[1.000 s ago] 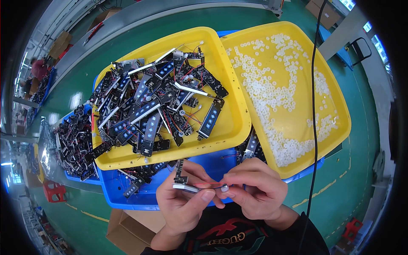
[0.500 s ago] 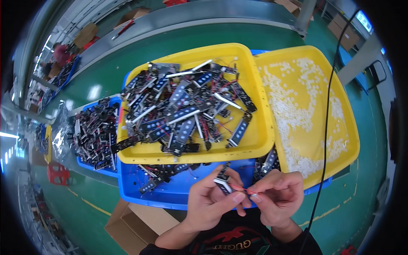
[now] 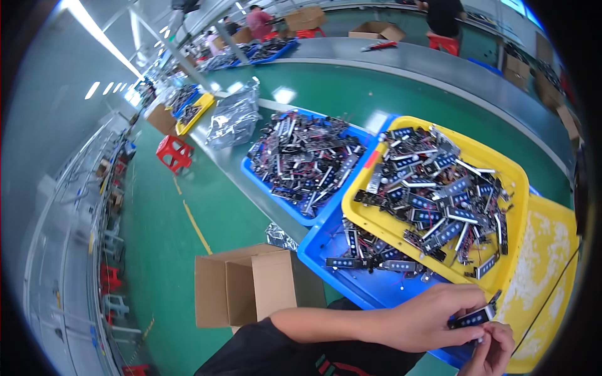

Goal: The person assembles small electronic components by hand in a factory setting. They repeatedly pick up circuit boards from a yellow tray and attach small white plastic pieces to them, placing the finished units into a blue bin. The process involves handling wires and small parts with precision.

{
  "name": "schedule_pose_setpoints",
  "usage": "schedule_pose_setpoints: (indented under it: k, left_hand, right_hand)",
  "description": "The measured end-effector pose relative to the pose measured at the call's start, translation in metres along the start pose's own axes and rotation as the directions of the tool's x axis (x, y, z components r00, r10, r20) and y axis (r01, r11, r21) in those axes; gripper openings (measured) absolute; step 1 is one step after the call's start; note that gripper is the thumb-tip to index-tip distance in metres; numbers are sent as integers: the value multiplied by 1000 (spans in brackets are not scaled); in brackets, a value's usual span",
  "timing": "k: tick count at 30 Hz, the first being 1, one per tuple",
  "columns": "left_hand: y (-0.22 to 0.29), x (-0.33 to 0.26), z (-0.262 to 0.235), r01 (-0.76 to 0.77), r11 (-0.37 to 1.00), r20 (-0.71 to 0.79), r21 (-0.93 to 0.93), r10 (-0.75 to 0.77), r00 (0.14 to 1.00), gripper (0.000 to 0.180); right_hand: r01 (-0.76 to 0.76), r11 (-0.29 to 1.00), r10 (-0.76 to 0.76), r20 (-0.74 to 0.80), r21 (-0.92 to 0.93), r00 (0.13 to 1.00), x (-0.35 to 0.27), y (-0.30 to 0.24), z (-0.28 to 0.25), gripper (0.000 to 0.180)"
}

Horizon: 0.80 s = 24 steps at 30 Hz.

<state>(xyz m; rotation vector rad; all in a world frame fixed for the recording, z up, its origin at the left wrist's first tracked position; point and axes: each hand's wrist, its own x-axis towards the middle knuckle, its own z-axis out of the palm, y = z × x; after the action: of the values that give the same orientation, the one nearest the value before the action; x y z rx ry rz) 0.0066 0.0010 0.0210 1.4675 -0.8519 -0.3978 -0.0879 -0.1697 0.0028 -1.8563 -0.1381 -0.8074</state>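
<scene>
My left hand (image 3: 433, 316) is closed around a small black circuit board module (image 3: 471, 318) with a row of pale dots, holding it tilted over the front rim of the blue tray. My right hand (image 3: 497, 351) is close against the left thumb, its fingertips pinched together at a small white piece (image 3: 480, 340). Whether a wire runs between the two hands is hidden. Just beyond them, a yellow tray (image 3: 401, 227) holds a heap of similar modules (image 3: 448, 194) with thin red and black wires.
Under the yellow tray sits a blue tray (image 3: 313, 250) with more modules; another full blue tray (image 3: 248, 169) stands behind it. At right, a second yellow tray (image 3: 523, 276) holds small white pieces. An open cardboard box (image 3: 213, 288) and red stool (image 3: 174, 154) stand left. A cable (image 3: 552, 285) hangs at right.
The view has swung left, so trays and hands appear farther right. My hands stay close together on the module. The red wire seen between them before is no longer visible.
</scene>
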Motion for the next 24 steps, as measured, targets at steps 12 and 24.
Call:
schedule_pose_setpoints:
  k: [12, 24]
  left_hand:
    - [-7, 68, -86, 200, 242, -268, 950, 293, 918, 38]
    - [27, -41, -91, 125, 394, -109, 911, -64, 992, 12]
  right_hand:
    - [2, 359, 425, 165, -933, 890, 6, 20, -62, 37]
    - [-1, 534, 211, 132, -846, 969, 7, 29, -62, 10]
